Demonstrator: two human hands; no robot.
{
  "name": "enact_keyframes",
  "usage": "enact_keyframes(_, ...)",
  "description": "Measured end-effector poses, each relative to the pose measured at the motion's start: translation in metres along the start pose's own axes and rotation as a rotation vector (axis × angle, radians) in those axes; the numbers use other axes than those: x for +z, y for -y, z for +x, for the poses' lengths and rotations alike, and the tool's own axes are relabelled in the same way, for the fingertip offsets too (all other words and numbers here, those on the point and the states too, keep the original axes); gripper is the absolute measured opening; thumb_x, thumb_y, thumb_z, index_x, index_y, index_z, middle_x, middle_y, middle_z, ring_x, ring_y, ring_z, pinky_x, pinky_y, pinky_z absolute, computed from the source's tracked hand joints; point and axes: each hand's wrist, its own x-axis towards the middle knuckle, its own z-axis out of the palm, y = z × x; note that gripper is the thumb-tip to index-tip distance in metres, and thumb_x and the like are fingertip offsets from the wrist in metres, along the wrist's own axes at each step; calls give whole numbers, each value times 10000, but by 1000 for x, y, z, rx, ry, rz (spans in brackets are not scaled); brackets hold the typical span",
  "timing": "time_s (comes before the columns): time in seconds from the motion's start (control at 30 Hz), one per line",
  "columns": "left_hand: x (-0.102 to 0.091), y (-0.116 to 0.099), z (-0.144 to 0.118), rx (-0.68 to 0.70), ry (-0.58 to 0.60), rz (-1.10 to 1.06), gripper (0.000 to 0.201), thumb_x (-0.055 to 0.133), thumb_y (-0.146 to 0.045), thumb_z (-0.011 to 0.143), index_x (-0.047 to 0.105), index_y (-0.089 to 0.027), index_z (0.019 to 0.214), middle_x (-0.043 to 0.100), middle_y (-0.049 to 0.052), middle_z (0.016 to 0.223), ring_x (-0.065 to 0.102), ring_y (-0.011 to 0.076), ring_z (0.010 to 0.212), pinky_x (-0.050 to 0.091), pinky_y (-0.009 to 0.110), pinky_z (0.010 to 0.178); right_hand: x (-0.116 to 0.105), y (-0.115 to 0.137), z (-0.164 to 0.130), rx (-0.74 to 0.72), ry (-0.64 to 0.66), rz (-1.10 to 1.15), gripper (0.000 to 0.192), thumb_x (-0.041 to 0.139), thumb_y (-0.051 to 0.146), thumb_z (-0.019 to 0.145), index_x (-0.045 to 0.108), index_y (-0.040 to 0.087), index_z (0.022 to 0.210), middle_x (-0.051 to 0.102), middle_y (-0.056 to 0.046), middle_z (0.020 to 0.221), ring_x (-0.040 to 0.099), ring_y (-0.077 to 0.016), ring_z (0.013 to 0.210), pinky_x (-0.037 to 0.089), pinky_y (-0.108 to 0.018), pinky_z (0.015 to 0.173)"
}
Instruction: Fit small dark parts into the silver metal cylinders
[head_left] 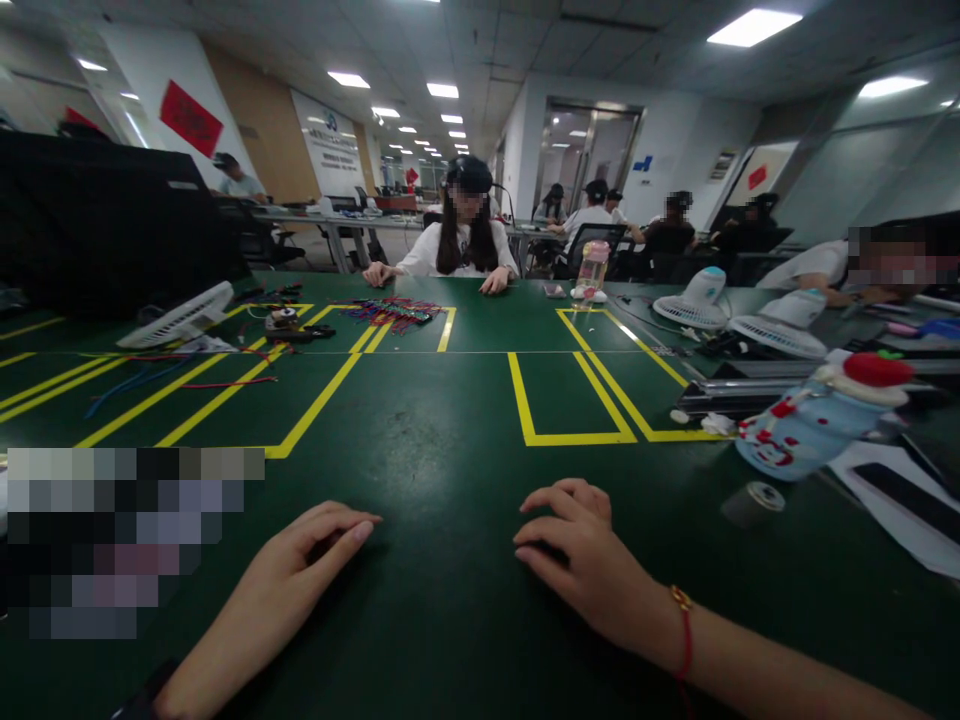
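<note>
My left hand (311,555) rests on the green tabletop (420,600), its thumb tip drawn up against the index finger. Nothing shows between those fingers. Across from it, my right hand (581,550) lies with loosely curled fingers apart, holding nothing. A red cord bracelet (685,630) circles the right wrist. The nearest thing to that hand is a small metal cylinder (754,503) lying to its right. Behind the cylinder a light-blue bottle with a red lid (806,420) leans in view.
Yellow tape (577,438) outlines areas on the table. Coloured wires (394,313) lie farther off. White fans (780,322) stand at right, another fan (180,318) at left. Black-and-silver bars (720,390) lie at right. A person (469,235) sits opposite, hands on the table edge.
</note>
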Motion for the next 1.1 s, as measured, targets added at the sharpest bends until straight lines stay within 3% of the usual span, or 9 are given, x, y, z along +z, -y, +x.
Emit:
enact_keyframes(0.1,1,0,1,6,12,-8,310,477,-450,899,650,-281,1091,654,28,1071,610,240,990,484,364,877,-35,-36,-24,90,-175,-194,213,497,402,855,655,301,955,600,-27,1097,477,-222,1065,323,-425,890)
enact_keyframes(0.23,4,-1,2,14,26,-19,303,481,-452,899,653,-270,1069,648,31,1067,606,238,990,474,373,888,-84,-106,-72,300,-422,-545,314,490,487,806,643,245,936,620,-58,1045,508,-261,1035,303,-458,910)
enact_keyframes(0.37,5,-1,2,6,26,-1,284,485,-448,899,648,-280,1061,642,19,1071,606,227,992,473,353,880,-104,-153,-107,528,-331,-575,349,445,488,808,653,224,905,648,-75,989,568,-248,964,385,-397,825)
enact_keyframes(0.53,4,-1,2,16,5,38,281,501,-452,887,664,-283,1042,652,19,1059,619,226,972,498,326,838,-105,-162,-116,675,-397,-556,361,455,528,773,655,262,914,668,-62,974,610,-255,875,424,-384,695)
enact_keyframes(0.67,3,-2,2,27,-2,59,286,496,-440,887,669,-291,1059,663,12,1057,628,221,953,511,314,821,-109,-162,-117,786,-348,-488,368,501,534,743,689,252,886,679,-90,934,619,-260,780,443,-370,612)
enact_keyframes(0.97,3,-1,1,13,31,23,277,489,-440,900,648,-281,1062,639,15,1073,606,219,996,475,341,879,-110,-152,-114,775,-358,-412,343,519,525,772,702,264,898,675,-97,957,624,-240,776,457,-355,627)
enact_keyframes(1.1,3,0,0,14,37,25,276,497,-437,896,648,-282,1068,638,13,1077,609,221,992,482,323,863,-107,-163,-119,725,-362,-279,347,544,485,758,693,263,981,649,-89,1090,622,-251,914,476,-365,706)
